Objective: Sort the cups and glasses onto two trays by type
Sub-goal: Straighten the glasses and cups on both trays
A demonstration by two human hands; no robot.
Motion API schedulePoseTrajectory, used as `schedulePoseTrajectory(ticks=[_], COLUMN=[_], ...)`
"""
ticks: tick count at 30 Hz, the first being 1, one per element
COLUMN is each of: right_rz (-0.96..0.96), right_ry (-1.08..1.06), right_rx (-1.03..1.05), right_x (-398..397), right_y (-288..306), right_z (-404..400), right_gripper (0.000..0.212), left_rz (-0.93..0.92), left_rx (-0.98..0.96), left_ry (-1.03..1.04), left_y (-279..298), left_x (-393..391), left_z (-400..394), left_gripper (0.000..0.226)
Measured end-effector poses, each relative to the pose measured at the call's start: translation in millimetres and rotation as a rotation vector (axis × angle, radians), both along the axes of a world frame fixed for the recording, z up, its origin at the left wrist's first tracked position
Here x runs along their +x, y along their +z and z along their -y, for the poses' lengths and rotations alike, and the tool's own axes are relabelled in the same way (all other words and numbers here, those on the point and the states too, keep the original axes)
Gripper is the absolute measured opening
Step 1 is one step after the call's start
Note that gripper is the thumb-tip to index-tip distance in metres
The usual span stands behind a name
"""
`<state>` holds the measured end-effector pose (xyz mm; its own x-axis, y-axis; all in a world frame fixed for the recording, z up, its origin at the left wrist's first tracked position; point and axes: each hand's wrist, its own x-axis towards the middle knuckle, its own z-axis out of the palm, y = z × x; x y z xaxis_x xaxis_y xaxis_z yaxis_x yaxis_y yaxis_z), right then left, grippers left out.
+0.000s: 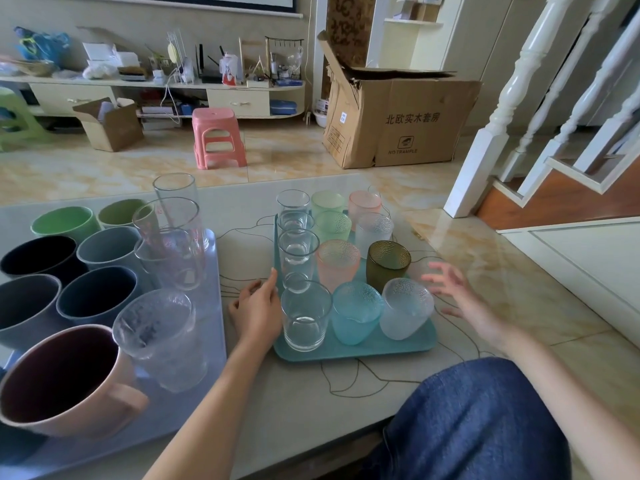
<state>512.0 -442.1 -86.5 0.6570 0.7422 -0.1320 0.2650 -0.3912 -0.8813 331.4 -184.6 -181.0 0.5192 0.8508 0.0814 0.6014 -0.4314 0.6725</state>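
Note:
A teal tray [349, 351] in the middle of the table carries several clear glasses [304, 317] in its left column and several dimpled tumblers, among them a turquoise one [355, 315], an olive one [388, 263] and a pale tilted one [405, 306]. A lilac tray [204, 393] on the left carries several mugs, such as a pink one [69, 379], plus tall clear glasses [162, 341]. My left hand [256, 306] lies against the teal tray's left edge, fingers straight. My right hand [457, 292] hovers right of that tray, fingers spread, holding nothing.
The tables's near edge runs under my arms, with my blue-clad knee [478, 420] at lower right. Beyond the table stand a pink stool [218, 138] and a large cardboard box [391, 119]. White stair posts [491, 133] rise on the right.

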Motion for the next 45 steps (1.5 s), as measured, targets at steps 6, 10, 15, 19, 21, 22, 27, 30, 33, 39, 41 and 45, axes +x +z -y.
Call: schedulePoseTrajectory(ticks=[6,10,15,19,21,22,27,30,33,39,41,45], right_rz=[-0.287,-0.328,-0.349,-0.293,-0.300,-0.307,-0.339,-0.362,-0.434,-0.369,-0.371,-0.385], right_ry=[-0.239,-0.268,-0.267,-0.246,-0.215,-0.195,-0.154,-0.142,-0.126,-0.076,-0.066,-0.072], right_rx=[0.350,0.334,0.402,0.429,0.441,0.450,0.454,0.461,0.505,0.449,0.448,0.447], right_x=[44,73,104,122,130,132,140,141,142,142,142,143], right_y=[-9,-17,-23,-27,-29,-29,-40,-45,-45,-48,-48,-52], right_z=[-25,-70,-125,-149,-157,-161,-174,-176,-179,-183,-184,-186], right_gripper=[0.080,0.073,0.072,0.069,0.070,0.070,0.069,0.069,0.075,0.075,0.066,0.067], left_rz=[0.657,0.788,0.817,0.878,0.843,0.811,0.761,0.689,0.664,0.734,0.755,0.758], left_rx=[-0.460,-0.617,-0.742,-0.798,-0.819,-0.807,-0.771,-0.700,-0.633,-0.737,-0.764,-0.792], left_ry=[0.111,0.149,0.094,0.059,0.039,0.029,-0.055,-0.055,-0.063,-0.185,-0.135,-0.147], left_y=[20,33,30,22,21,21,20,3,30,18,16,13], left_x=[17,42,69,86,95,99,111,117,116,120,121,125], left_z=[-10,-33,-57,-78,-92,-99,-122,-138,-116,-121,-123,-125], left_gripper=[0.041,0.042,0.051,0.052,0.054,0.054,0.065,0.090,0.064,0.061,0.050,0.051])
